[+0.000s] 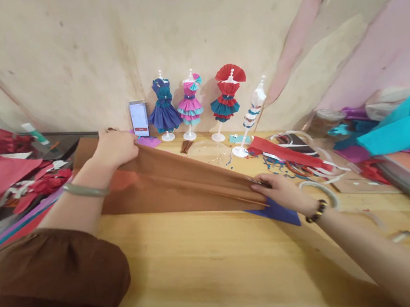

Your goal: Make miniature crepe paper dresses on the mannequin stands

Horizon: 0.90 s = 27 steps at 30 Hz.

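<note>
A long sheet of brown crepe paper [178, 183] lies folded across the wooden table [206, 262]. My left hand [116, 148] is closed on its far left end, lifting it slightly. At the near right end, my right hand [279, 191] pinches the narrow gathered edges together. A blue paper piece [278, 212] sticks out from under that hand.
Several small mannequins in paper dresses [190, 105] stand along the wall, next to a phone [139, 118]. Red strips and white rings [294, 152] lie behind my right hand. Red paper scraps [9, 174] pile up at left, teal and purple paper [407, 126] at right.
</note>
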Each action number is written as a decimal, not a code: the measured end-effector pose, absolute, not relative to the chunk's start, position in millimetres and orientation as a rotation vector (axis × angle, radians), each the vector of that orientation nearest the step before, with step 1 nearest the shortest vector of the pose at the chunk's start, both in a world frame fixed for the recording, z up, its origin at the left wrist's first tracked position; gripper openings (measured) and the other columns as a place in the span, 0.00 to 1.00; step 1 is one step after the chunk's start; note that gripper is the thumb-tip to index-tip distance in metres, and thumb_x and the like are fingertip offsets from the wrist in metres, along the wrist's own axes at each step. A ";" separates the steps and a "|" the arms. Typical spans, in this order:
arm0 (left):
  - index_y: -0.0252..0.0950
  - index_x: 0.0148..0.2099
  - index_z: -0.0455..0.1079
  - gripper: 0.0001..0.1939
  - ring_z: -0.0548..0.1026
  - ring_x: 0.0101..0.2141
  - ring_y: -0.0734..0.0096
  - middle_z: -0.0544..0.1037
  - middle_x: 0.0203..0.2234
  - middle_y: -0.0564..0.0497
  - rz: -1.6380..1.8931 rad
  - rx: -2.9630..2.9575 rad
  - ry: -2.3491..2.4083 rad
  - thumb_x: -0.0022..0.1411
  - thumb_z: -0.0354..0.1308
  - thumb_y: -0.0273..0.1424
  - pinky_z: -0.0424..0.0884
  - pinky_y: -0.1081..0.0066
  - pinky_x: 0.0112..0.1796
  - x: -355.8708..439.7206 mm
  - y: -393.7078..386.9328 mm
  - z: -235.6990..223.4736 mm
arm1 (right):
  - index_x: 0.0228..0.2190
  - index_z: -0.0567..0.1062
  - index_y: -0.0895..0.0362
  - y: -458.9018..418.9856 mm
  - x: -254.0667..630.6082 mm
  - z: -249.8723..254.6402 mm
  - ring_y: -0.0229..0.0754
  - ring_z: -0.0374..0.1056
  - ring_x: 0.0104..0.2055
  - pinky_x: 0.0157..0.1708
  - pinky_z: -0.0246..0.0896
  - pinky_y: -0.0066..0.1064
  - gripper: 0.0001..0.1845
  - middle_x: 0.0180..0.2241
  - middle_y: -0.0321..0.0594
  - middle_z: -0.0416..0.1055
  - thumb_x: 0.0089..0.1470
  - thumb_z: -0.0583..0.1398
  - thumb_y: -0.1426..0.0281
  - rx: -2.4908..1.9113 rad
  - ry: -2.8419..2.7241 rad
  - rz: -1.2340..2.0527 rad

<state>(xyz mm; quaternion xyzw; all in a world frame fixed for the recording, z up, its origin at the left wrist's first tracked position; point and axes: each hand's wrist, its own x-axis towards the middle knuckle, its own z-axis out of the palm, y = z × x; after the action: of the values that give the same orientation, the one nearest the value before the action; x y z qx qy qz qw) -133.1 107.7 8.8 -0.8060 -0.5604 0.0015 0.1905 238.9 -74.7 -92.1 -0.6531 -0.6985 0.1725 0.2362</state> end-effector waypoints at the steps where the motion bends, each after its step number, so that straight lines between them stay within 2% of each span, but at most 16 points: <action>1: 0.29 0.42 0.72 0.13 0.68 0.46 0.54 0.74 0.37 0.44 -0.044 -2.228 -1.585 0.61 0.48 0.24 0.58 0.52 0.49 -134.3 110.3 8.9 | 0.23 0.68 0.55 -64.2 234.3 -93.1 0.40 0.64 0.27 0.29 0.57 0.30 0.13 0.23 0.36 0.69 0.53 0.54 0.60 -1.807 -1.909 0.446; 3: 0.30 0.48 0.70 0.15 0.63 0.51 0.50 0.72 0.44 0.43 -0.198 -2.209 -1.561 0.64 0.45 0.24 0.56 0.49 0.50 -130.8 113.6 3.2 | 0.22 0.67 0.55 -45.2 230.2 -95.9 0.39 0.62 0.26 0.27 0.54 0.29 0.12 0.22 0.35 0.67 0.52 0.54 0.62 -1.876 -1.872 0.392; 6: 0.28 0.54 0.66 0.17 0.60 0.53 0.50 0.68 0.51 0.39 -0.418 -2.342 -1.438 0.66 0.45 0.27 0.55 0.49 0.52 -108.1 108.4 -18.8 | 0.22 0.67 0.56 -26.8 234.0 -99.6 0.39 0.61 0.26 0.27 0.52 0.29 0.10 0.22 0.36 0.66 0.51 0.54 0.65 -1.949 -1.816 0.351; 9: 0.32 0.54 0.68 0.19 0.63 0.52 0.57 0.69 0.52 0.42 -0.365 -2.533 -1.278 0.67 0.47 0.37 0.59 0.60 0.51 -72.4 85.7 -50.8 | 0.22 0.67 0.56 -22.1 241.1 -100.8 0.38 0.60 0.26 0.27 0.51 0.29 0.09 0.22 0.35 0.67 0.50 0.54 0.67 -1.994 -1.794 0.354; 11: 0.34 0.59 0.64 0.24 0.62 0.54 0.58 0.70 0.54 0.43 -0.319 -2.823 -1.062 0.68 0.44 0.42 0.57 0.62 0.53 -51.6 65.2 -72.8 | 0.21 0.67 0.56 -23.0 244.5 -100.3 0.38 0.59 0.25 0.26 0.50 0.29 0.10 0.21 0.34 0.65 0.50 0.54 0.67 -2.010 -1.798 0.376; 13: 0.38 0.64 0.58 0.30 0.56 0.60 0.55 0.62 0.61 0.44 -0.229 -3.024 -0.942 0.66 0.44 0.49 0.53 0.59 0.57 -39.4 47.2 -92.2 | 0.19 0.65 0.56 -24.3 247.0 -99.3 0.36 0.58 0.23 0.24 0.49 0.29 0.11 0.19 0.33 0.63 0.50 0.55 0.66 -2.023 -1.803 0.397; 15: 0.45 0.67 0.52 0.34 0.46 0.65 0.53 0.52 0.66 0.46 -0.039 -3.155 -0.895 0.64 0.44 0.53 0.45 0.54 0.60 -36.8 36.2 -106.4 | 0.18 0.63 0.55 -24.6 249.2 -98.1 0.36 0.56 0.23 0.24 0.47 0.29 0.13 0.18 0.31 0.60 0.50 0.56 0.65 -2.038 -1.803 0.404; 17: 0.48 0.67 0.51 0.34 0.38 0.66 0.53 0.46 0.68 0.48 0.074 -3.212 -0.850 0.63 0.45 0.54 0.37 0.52 0.61 -41.5 31.9 -114.0 | 0.17 0.62 0.55 -24.3 251.6 -97.5 0.36 0.55 0.22 0.24 0.47 0.29 0.15 0.17 0.31 0.59 0.50 0.57 0.64 -2.052 -1.800 0.401; 19: 0.49 0.67 0.51 0.33 0.35 0.67 0.55 0.43 0.68 0.49 0.124 -3.238 -0.811 0.64 0.45 0.53 0.33 0.52 0.61 -49.3 31.4 -115.6 | 0.17 0.63 0.56 -23.9 253.4 -98.2 0.36 0.57 0.23 0.24 0.48 0.29 0.15 0.18 0.32 0.60 0.50 0.58 0.64 -2.062 -1.799 0.397; 23: 0.50 0.67 0.52 0.33 0.34 0.67 0.55 0.40 0.68 0.49 0.168 -3.270 -0.780 0.62 0.48 0.52 0.34 0.52 0.61 -60.7 29.7 -108.3 | 0.23 0.71 0.57 -25.7 255.4 -102.3 0.39 0.64 0.26 0.27 0.54 0.29 0.11 0.23 0.36 0.70 0.51 0.58 0.64 -2.066 -1.799 0.415; 27: 0.47 0.64 0.58 0.32 0.39 0.66 0.51 0.44 0.68 0.47 0.121 -3.277 -0.782 0.61 0.52 0.51 0.42 0.52 0.61 -55.3 19.2 -97.4 | 0.36 0.76 0.59 -36.2 260.2 -101.0 0.45 0.70 0.36 0.34 0.59 0.31 0.13 0.35 0.44 0.76 0.54 0.56 0.64 -2.056 -1.772 0.383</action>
<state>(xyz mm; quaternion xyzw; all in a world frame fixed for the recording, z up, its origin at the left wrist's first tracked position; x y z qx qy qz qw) -55.3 19.2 -97.4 -0.9656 -0.2306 0.0355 -0.1145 260.2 -36.2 -101.0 -0.7352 -0.6335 0.1368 0.1987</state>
